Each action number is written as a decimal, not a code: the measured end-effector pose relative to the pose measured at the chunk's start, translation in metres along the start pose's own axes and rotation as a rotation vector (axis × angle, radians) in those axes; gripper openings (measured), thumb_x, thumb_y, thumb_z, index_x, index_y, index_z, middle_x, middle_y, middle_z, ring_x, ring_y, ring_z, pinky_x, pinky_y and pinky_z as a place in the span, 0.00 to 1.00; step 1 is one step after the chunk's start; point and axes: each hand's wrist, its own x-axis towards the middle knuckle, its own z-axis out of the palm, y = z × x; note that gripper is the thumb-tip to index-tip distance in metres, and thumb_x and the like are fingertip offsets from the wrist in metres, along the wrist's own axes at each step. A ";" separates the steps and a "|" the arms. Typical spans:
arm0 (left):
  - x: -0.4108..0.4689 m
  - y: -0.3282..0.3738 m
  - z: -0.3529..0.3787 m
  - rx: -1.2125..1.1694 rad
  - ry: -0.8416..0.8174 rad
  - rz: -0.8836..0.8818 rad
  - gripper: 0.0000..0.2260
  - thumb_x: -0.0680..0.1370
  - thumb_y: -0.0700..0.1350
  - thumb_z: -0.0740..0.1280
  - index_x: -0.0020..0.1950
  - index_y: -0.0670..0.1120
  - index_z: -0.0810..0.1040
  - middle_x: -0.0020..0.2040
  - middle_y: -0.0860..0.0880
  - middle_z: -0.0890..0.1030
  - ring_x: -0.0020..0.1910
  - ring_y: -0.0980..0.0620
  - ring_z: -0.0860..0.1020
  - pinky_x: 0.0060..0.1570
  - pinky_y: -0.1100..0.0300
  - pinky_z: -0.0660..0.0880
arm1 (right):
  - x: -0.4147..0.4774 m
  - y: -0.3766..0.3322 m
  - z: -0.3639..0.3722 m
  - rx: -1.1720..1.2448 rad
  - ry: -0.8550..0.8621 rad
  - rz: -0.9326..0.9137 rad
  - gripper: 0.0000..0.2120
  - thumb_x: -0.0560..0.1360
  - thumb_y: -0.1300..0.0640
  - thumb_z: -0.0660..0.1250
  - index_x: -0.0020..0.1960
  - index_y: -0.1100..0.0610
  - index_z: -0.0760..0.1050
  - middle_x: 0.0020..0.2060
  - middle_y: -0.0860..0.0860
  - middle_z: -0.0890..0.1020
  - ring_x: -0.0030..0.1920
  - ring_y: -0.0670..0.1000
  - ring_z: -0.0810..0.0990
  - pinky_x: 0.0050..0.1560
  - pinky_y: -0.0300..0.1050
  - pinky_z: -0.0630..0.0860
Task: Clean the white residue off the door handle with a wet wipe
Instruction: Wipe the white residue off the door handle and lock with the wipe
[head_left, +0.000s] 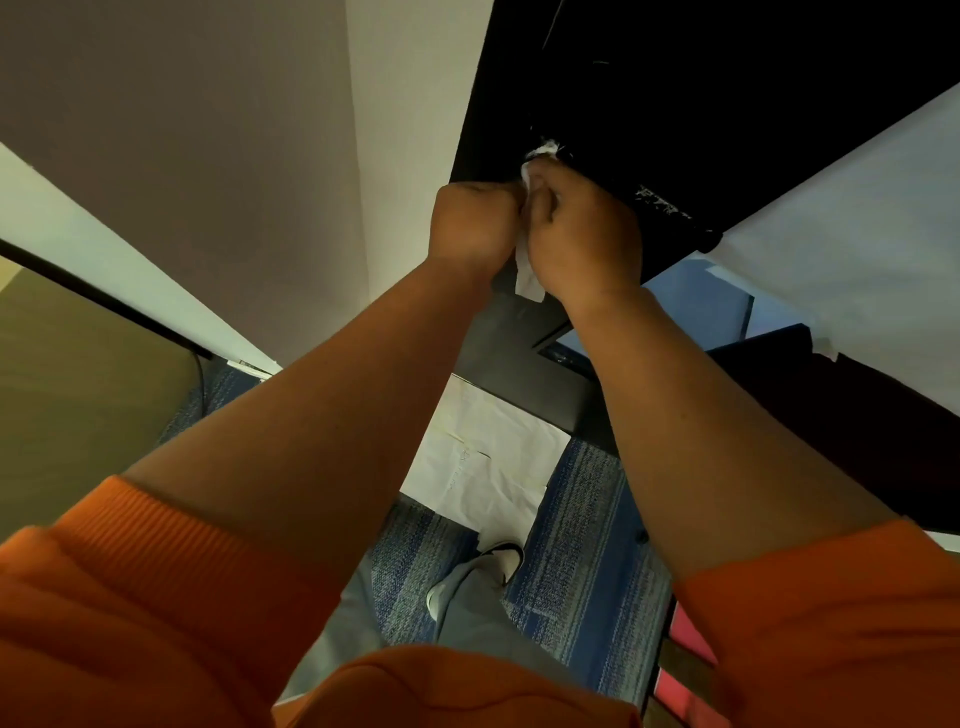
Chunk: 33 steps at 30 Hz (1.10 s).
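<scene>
Black door (727, 104) (white residue (662, 203)), blue carpet (587, 519).

two hands are counted, the left hand (470, 223) and the right hand (582, 234). one wipe (527, 278) is seen, and one door (727, 104). two sleeves (130, 597), two shoes (506, 558) and one paper sheet (483, 457) are counted.

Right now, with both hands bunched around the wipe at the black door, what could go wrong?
The right hand grips the wet wipe bunched up, a loose tail hanging below; it may smear residue rather than lift it. White flecks further right on the black door sit beyond both hands and could be missed. The left hand crowds the same spot, hiding the wiped area, so progress is hard to judge.
</scene>
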 end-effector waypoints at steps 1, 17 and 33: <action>0.001 0.000 0.001 0.024 -0.047 -0.022 0.11 0.82 0.39 0.64 0.52 0.31 0.82 0.50 0.30 0.83 0.44 0.42 0.82 0.46 0.52 0.77 | 0.002 0.000 0.001 0.023 -0.011 -0.010 0.16 0.84 0.51 0.55 0.65 0.48 0.79 0.58 0.51 0.84 0.57 0.53 0.82 0.51 0.45 0.79; 0.002 -0.004 -0.011 -0.047 -0.083 0.061 0.10 0.78 0.39 0.69 0.40 0.47 0.88 0.43 0.42 0.88 0.47 0.42 0.86 0.55 0.43 0.83 | -0.013 0.006 0.039 0.457 0.329 0.044 0.14 0.81 0.60 0.65 0.64 0.60 0.81 0.62 0.59 0.81 0.64 0.55 0.80 0.58 0.23 0.70; 0.011 0.013 -0.009 0.230 0.012 0.110 0.08 0.76 0.44 0.72 0.37 0.51 0.82 0.39 0.51 0.84 0.47 0.48 0.86 0.52 0.55 0.82 | 0.002 -0.003 0.035 1.793 -0.048 0.889 0.21 0.82 0.52 0.63 0.71 0.61 0.73 0.68 0.61 0.78 0.68 0.59 0.77 0.71 0.57 0.71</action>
